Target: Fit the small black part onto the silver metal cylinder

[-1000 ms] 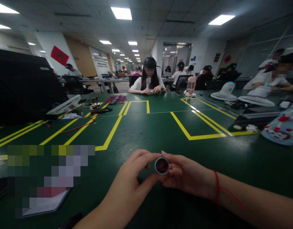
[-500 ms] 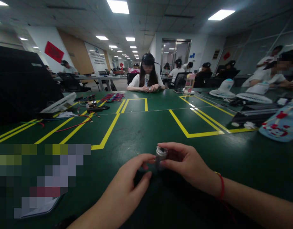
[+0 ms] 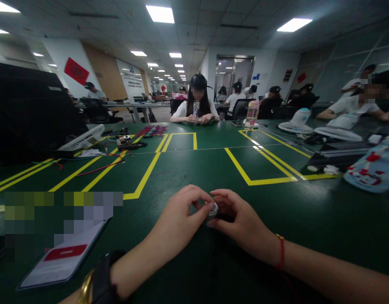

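A small silver metal cylinder [image 3: 214, 210] is between my two hands above the green table. Only its round upper end shows; fingers cover the remainder. My left hand [image 3: 185, 211] pinches at its top edge with thumb and forefinger. Curled around the other side is my right hand [image 3: 239, 215], its thumb in front of the lower part and its fingers behind. Whether every right fingertip touches the metal is hard to see. A dark band and a gold bracelet circle my left wrist, and a red cord circles my right.
A phone [image 3: 66, 257], partly pixelated, lies at left. Beyond it are wires [image 3: 152, 130], small parts and a black monitor [image 3: 30, 114]. Small white fans [image 3: 297, 121], a bottle [image 3: 252, 115] and a blue patterned bag [image 3: 373, 169] stand at right. Another person [image 3: 197, 103] sits opposite.
My left hand has moved up and right from beside the cylinder, its fingers closing at the top. The cylinder's body is now mostly covered. The view has shifted slightly.
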A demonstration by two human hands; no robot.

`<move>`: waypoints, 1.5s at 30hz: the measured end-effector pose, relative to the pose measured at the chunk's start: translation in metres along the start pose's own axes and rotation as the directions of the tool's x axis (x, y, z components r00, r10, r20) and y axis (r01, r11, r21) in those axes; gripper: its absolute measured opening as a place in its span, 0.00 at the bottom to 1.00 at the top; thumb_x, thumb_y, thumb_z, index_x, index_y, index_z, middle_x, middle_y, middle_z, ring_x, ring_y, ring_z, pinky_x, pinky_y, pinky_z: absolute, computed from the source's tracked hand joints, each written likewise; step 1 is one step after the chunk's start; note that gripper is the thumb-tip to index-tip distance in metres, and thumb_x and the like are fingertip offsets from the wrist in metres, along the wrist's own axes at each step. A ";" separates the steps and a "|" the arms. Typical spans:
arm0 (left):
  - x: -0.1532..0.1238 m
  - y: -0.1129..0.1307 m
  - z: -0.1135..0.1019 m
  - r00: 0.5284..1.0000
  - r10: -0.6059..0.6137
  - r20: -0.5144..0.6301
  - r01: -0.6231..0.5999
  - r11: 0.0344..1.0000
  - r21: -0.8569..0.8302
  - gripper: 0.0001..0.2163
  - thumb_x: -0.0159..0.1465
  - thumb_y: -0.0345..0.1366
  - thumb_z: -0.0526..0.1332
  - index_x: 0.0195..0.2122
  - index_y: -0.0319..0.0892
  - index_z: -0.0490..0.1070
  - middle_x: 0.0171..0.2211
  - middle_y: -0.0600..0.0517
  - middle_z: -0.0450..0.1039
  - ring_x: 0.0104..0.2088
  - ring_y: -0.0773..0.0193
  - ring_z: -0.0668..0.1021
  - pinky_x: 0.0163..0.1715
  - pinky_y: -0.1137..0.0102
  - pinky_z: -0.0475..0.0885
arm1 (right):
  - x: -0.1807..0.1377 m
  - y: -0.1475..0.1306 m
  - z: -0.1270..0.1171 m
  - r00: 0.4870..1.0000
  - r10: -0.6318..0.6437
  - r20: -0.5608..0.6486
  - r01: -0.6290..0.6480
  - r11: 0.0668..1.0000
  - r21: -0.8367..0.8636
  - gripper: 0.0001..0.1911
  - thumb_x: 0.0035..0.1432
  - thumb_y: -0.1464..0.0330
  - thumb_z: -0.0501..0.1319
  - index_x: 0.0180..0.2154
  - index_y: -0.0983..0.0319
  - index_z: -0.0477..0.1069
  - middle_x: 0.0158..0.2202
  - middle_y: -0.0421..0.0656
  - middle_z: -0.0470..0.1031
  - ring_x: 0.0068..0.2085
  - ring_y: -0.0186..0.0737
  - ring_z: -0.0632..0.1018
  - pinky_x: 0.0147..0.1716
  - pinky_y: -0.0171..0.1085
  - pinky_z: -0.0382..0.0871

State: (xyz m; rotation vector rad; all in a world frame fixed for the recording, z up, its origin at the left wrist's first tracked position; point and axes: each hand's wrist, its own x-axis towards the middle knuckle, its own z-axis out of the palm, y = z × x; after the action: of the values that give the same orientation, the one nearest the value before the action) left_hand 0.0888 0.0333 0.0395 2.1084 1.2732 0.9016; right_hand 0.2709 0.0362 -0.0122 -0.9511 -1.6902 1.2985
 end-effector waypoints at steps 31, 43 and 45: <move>-0.063 -0.070 -0.026 0.942 -0.324 0.089 0.333 0.934 -0.130 0.13 0.65 0.46 0.58 0.49 0.54 0.69 0.46 0.53 0.75 0.50 0.54 0.75 0.50 0.59 0.70 | -0.112 0.021 -0.282 0.545 -0.102 -0.832 -0.742 0.404 -0.536 0.32 0.49 0.51 0.59 0.52 0.63 0.66 0.39 0.54 0.72 0.36 0.51 0.76 0.30 0.44 0.67; -0.059 -0.066 -0.025 0.967 -0.249 0.054 0.251 0.967 -0.049 0.10 0.65 0.42 0.57 0.45 0.51 0.72 0.42 0.52 0.75 0.45 0.54 0.77 0.46 0.59 0.72 | -0.042 -0.006 -0.065 0.993 -0.104 -0.049 -0.001 0.420 -0.908 0.23 0.59 0.55 0.55 0.54 0.55 0.65 0.55 0.44 0.64 0.55 0.42 0.66 0.54 0.44 0.61; -0.059 -0.064 -0.026 0.972 -0.230 0.044 0.231 0.972 -0.031 0.09 0.65 0.42 0.57 0.44 0.50 0.73 0.42 0.52 0.75 0.45 0.55 0.77 0.47 0.59 0.71 | -0.026 -0.013 -0.022 0.997 -0.048 0.063 0.079 0.542 -0.836 0.20 0.58 0.57 0.58 0.52 0.51 0.68 0.53 0.41 0.66 0.52 0.40 0.67 0.52 0.43 0.62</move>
State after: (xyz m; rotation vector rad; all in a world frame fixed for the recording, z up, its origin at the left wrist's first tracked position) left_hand 0.0134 0.0098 -0.0055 1.8932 1.4345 0.7710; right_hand 0.3000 0.0189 0.0001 -1.3723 -2.4063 0.3502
